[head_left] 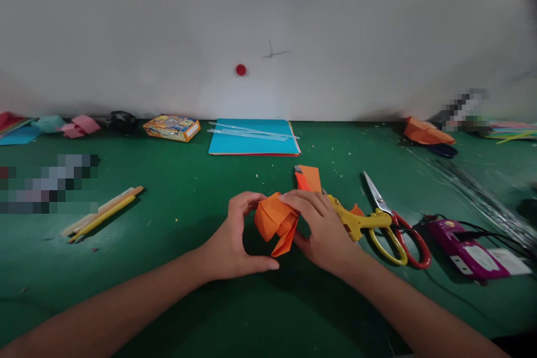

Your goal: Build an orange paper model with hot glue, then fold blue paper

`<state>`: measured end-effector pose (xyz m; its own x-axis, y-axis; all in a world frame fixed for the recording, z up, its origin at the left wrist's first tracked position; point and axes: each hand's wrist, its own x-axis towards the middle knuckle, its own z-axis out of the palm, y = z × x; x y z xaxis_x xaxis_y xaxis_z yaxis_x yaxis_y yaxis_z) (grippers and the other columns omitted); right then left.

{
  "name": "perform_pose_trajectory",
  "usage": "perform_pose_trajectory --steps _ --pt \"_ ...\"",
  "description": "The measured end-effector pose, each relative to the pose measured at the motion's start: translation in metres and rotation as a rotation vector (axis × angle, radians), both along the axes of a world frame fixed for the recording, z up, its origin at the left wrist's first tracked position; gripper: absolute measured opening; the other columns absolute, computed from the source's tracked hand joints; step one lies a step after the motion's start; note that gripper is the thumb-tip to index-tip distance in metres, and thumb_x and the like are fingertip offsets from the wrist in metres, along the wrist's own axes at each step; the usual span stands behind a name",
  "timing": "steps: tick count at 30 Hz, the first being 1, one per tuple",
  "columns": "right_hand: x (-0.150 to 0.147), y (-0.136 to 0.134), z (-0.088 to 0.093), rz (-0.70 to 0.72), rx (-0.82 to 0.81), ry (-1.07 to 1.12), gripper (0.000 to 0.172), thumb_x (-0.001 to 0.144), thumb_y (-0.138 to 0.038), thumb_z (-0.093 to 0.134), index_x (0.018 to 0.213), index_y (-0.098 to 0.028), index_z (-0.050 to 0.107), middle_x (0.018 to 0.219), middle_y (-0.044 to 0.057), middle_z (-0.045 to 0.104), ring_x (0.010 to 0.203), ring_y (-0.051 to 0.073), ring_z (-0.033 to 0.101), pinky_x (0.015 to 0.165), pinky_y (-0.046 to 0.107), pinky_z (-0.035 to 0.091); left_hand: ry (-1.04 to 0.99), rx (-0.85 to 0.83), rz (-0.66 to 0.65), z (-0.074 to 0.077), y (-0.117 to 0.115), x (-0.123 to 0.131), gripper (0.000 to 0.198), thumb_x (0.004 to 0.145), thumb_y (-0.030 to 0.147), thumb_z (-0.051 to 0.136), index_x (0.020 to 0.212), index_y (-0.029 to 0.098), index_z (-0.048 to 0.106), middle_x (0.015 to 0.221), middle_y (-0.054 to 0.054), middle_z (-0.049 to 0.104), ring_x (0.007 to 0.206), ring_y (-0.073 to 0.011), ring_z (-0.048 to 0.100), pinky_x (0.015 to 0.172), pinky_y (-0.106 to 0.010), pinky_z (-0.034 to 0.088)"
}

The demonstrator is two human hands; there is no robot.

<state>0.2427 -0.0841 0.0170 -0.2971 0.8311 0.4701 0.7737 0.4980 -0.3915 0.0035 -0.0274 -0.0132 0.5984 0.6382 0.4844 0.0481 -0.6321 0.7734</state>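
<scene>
Both of my hands hold a folded orange paper piece [276, 221] just above the green table [176, 190], near its middle. My left hand [232, 240] curls round its left side, thumb below and fingers on top. My right hand [321, 229] pinches its right side, fingers pressed on the upper fold. A pointed flap of the paper hangs down between my thumbs.
An orange paper scrap [309, 178] lies just beyond. Scissors [388, 224] with yellow and red handles and a yellow tool [350, 221] sit to the right, then a purple device [461, 246] with cables. A blue paper stack [254, 139], small box [171, 127] and paper sticks [103, 213] lie around.
</scene>
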Motion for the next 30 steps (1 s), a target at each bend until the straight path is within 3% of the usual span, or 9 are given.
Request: perform_pose_trajectory --steps 2,5,8,15,24,30 --pt "0.001 0.0 -0.001 -0.025 0.019 -0.072 0.064 0.084 -0.006 0.06 0.143 -0.029 0.049 0.138 0.011 0.061 0.121 0.036 0.057 0.101 0.057 0.046 0.038 -0.029 -0.043 -0.001 0.0 -0.002 0.118 0.064 0.056 0.093 0.156 0.031 0.023 0.15 -0.018 0.034 0.141 -0.0427 0.043 0.116 -0.063 0.042" --pt "0.0 0.001 -0.004 -0.04 -0.004 -0.15 0.067 0.084 -0.004 0.058 0.145 -0.029 0.049 0.14 0.011 0.06 0.119 0.036 0.056 0.1 0.058 0.046 0.088 -0.045 -0.088 -0.003 0.002 -0.005 0.103 0.08 0.059 0.081 0.158 0.028 0.019 0.154 -0.02 0.03 0.146 -0.0431 0.037 0.12 -0.064 0.036" --pt "-0.002 0.0 -0.005 -0.009 -0.088 -0.153 0.076 0.079 -0.005 0.062 0.149 -0.028 0.044 0.145 0.012 0.055 0.121 0.037 0.053 0.102 0.06 0.046 0.157 -0.038 -0.072 -0.003 0.005 -0.007 0.091 0.091 0.061 0.067 0.158 0.027 0.015 0.156 -0.021 0.027 0.147 -0.0436 0.036 0.118 -0.065 0.039" --pt "-0.003 -0.003 0.0 0.039 -0.225 -0.083 0.083 0.08 -0.021 0.078 0.151 -0.031 0.037 0.148 0.014 0.049 0.133 0.038 0.048 0.109 0.063 0.042 0.139 -0.002 -0.06 0.006 0.011 -0.008 0.086 0.089 0.062 0.069 0.154 0.024 0.028 0.151 -0.022 0.038 0.144 -0.0431 0.042 0.114 -0.065 0.043" --pt "0.011 -0.005 0.003 0.252 -0.397 -0.018 0.11 0.08 -0.035 0.085 0.164 -0.037 0.013 0.173 0.01 0.016 0.158 0.038 0.014 0.121 0.067 0.029 -0.042 -0.016 -0.118 0.009 0.012 -0.005 0.054 0.103 0.046 0.053 0.151 0.03 0.033 0.147 -0.015 0.048 0.141 -0.0317 0.049 0.119 -0.059 0.04" --pt "0.016 -0.004 0.005 0.302 -0.441 0.052 0.113 0.078 -0.027 0.086 0.164 -0.036 0.012 0.173 0.01 0.018 0.159 0.035 0.016 0.122 0.063 0.03 -0.068 0.048 0.058 0.028 0.019 -0.014 0.044 0.104 0.037 0.052 0.146 0.026 0.043 0.142 -0.014 0.054 0.134 -0.0296 0.054 0.116 -0.054 0.045"
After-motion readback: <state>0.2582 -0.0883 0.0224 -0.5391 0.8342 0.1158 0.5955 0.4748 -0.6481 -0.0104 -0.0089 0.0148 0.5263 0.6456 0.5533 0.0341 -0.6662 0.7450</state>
